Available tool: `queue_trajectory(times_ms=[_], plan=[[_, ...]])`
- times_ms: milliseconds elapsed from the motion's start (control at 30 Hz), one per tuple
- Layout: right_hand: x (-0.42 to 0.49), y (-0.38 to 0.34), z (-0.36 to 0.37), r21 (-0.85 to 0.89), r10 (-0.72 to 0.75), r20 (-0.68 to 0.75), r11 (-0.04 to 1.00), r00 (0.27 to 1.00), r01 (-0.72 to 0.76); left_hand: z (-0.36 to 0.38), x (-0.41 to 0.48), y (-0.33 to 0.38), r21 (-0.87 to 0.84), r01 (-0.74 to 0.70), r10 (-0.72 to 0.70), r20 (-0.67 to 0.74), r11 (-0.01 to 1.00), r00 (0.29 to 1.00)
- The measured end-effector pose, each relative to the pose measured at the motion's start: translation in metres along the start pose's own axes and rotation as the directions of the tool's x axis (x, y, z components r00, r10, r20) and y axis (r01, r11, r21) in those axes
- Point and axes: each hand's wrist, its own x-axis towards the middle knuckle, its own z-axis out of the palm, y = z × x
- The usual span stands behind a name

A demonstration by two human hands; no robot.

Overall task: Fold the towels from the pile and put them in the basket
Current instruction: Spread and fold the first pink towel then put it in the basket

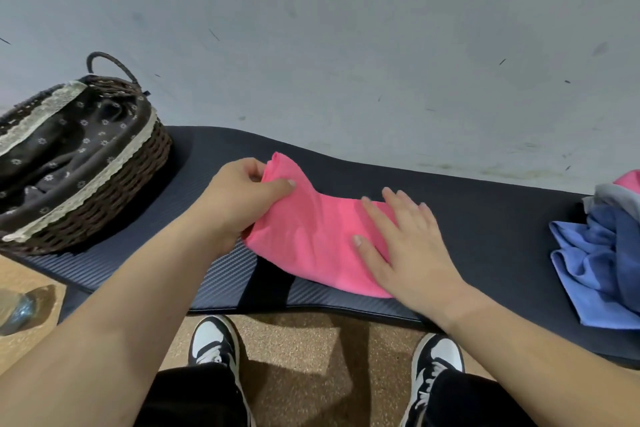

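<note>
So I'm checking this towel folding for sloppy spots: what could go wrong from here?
The left hand grips only one end of the pink towel while the right hand presses flat, so the fold may come out skewed. The towel's near edge lies close to the mat edge and could slide off. The basket liner looks bunched, so a folded towel may land crooked.

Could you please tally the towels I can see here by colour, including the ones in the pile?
Pink: 2, the pink towel under both hands and a pink one atop the pile
Blue: 2, a light blue towel and a darker blue one
Grey: 1
Total: 5 visible
</note>
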Motion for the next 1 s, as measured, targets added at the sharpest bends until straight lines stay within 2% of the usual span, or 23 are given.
queue_trajectory(times_ms=[67, 100, 133, 167, 233, 300, 367, 433, 533, 667, 800, 867, 933, 1000], plan=[[0.007, 0.012, -0.012, 0.077, 0.022, -0.188, 0.997, 0.982, -0.008, 0.015, -0.007, 0.008, 0.012, -0.041, 0.041, 0.017, 0.999, 0.999], [0.010, 0.018, -0.019, 0.143, 0.082, -0.226, 0.988, 0.971, -0.050, 0.025, -0.011, 0.012, 0.029, -0.060, 0.059, 0.031, 0.998, 0.998], [0.011, 0.024, -0.026, 0.258, 0.174, -0.207, 0.959, 0.963, -0.118, 0.037, -0.013, 0.015, 0.054, -0.081, 0.078, 0.048, 0.995, 0.996], [0.012, 0.030, -0.030, 0.406, 0.285, -0.125, 0.889, 0.951, -0.213, 0.049, -0.015, 0.017, 0.079, -0.102, 0.096, 0.073, 0.992, 0.993], [0.008, 0.043, -0.032, 0.648, 0.438, 0.103, 0.652, 0.893, -0.394, 0.075, -0.018, 0.019, 0.114, -0.126, 0.108, 0.150, 0.985, 0.983], [0.002, 0.053, -0.030, 0.748, 0.448, 0.249, 0.474, 0.859, -0.464, 0.101, -0.021, 0.022, 0.135, -0.123, 0.091, 0.224, 0.983, 0.970], [-0.002, 0.058, -0.030, 0.812, 0.412, 0.303, 0.361, 0.860, -0.459, 0.123, -0.023, 0.024, 0.156, -0.140, 0.094, 0.272, 0.978, 0.958], [-0.002, 0.060, -0.031, 0.841, 0.385, 0.328, 0.297, 0.863, -0.452, 0.140, -0.025, 0.023, 0.192, -0.177, 0.115, 0.294, 0.965, 0.949], [-0.002, 0.063, -0.033, 0.849, 0.360, 0.352, 0.265, 0.864, -0.457, 0.158, -0.026, 0.019, 0.281, -0.231, 0.135, 0.322, 0.932, 0.937], [-0.003, 0.067, -0.032, 0.831, 0.382, 0.347, 0.298, 0.857, -0.470, 0.168, -0.022, 0.009, 0.324, -0.283, 0.140, 0.402, 0.903, 0.905], [-0.003, 0.065, -0.033, 0.808, 0.405, 0.351, 0.324, 0.844, -0.492, 0.161, -0.024, 0.007, 0.309, -0.294, 0.175, 0.361, 0.904, 0.916], [-0.003, 0.062, -0.034, 0.786, 0.409, 0.346, 0.366, 0.844, -0.499, 0.152, -0.022, 0.006, 0.405, -0.380, 0.288, 0.270, 0.832, 0.919], [-0.002, 0.059, -0.033, 0.752, 0.417, 0.331, 0.425, 0.847, -0.503, 0.139, -0.018, 0.002, 0.576, -0.433, 0.389, 0.207, 0.693, 0.898], [0.000, 0.058, -0.033, 0.717, 0.434, 0.325, 0.466, 0.840, -0.518, 0.127, -0.013, -0.006, 0.723, -0.394, 0.383, 0.192, 0.567, 0.904]])
